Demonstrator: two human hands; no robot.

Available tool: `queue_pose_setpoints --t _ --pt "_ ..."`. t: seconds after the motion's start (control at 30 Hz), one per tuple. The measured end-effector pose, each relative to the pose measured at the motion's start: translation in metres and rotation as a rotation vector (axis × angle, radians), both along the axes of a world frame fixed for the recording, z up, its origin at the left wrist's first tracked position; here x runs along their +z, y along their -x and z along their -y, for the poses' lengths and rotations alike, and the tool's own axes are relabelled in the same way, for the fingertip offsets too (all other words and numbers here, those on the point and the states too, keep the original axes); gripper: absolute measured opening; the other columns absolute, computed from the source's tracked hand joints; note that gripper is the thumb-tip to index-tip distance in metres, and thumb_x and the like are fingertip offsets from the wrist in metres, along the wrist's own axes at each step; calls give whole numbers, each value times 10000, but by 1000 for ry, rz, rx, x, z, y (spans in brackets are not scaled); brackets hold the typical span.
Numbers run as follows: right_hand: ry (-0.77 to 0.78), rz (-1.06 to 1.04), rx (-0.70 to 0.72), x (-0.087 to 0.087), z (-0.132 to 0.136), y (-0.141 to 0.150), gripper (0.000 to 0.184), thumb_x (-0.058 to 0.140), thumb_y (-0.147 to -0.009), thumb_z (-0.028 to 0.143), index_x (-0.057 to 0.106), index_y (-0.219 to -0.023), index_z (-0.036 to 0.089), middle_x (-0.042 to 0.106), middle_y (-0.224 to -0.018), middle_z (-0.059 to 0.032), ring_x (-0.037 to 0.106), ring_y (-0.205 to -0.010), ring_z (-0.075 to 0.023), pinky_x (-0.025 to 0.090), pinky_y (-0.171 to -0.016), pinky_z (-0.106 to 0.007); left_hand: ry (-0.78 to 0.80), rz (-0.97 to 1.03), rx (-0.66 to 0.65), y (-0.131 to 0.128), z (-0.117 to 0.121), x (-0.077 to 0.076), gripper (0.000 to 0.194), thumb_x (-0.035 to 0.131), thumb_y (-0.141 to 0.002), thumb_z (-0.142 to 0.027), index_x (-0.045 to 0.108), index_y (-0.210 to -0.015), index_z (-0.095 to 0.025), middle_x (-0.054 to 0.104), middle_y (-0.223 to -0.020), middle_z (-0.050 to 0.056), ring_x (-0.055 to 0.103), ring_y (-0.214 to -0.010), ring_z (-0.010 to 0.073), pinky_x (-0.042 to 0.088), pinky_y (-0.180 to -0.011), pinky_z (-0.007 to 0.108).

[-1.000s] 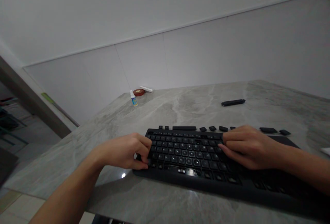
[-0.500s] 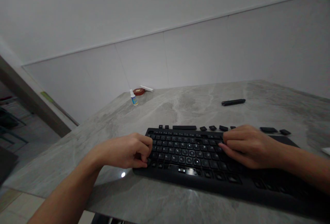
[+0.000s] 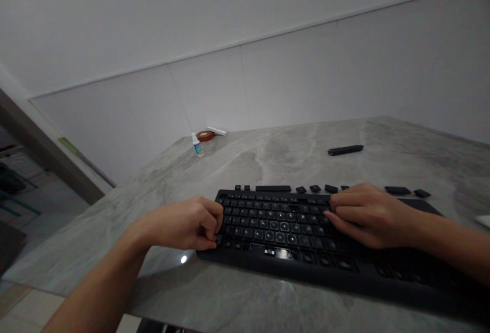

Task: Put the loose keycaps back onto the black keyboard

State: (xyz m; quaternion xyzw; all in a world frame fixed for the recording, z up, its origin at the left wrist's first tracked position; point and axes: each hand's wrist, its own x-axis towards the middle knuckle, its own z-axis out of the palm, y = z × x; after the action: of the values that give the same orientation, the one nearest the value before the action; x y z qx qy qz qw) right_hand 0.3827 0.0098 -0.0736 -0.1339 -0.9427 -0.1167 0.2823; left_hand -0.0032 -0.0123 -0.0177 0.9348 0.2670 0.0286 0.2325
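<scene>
Head view (tilted), forward and down, near the keyboard (image 3: pixel 293 228)

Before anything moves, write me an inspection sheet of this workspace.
Surface: grey marbled table.
Job's things: black keyboard with open key slots along its near edge; loose keys lined up behind it.
Clutter: bottle, brown case and white strip at far left; black pen-shaped thing to their right; white item at right edge.
Hands: left hand at the keyboard's left end, right hand over its right part; grips unclear.
Cables: nothing seen.
Surroundings: pale wall behind the table.
</scene>
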Motion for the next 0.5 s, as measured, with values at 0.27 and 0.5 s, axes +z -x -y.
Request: queue_pose_setpoints --t 0.27,0.5 --pt "-6 -1 -13 0 0 0 396 460 -989 126 509 -600 186 480 -557 10 410 -496 -107 280 -510 -309 -25 15 -36 -2 1 3 211 670 -886 -110 699 -679 -144 655 -807 29 579 -638 84 439 -555 168" --pt "-7 0 -7 1 0 1 397 465 -982 114 508 -594 184 478 -551 8 407 -490 -105 278 -506 -308 -12 22 -41 -1 -1 0 191 699 -853 -80 708 -668 -127 659 -814 34 579 -630 78 417 -547 161"
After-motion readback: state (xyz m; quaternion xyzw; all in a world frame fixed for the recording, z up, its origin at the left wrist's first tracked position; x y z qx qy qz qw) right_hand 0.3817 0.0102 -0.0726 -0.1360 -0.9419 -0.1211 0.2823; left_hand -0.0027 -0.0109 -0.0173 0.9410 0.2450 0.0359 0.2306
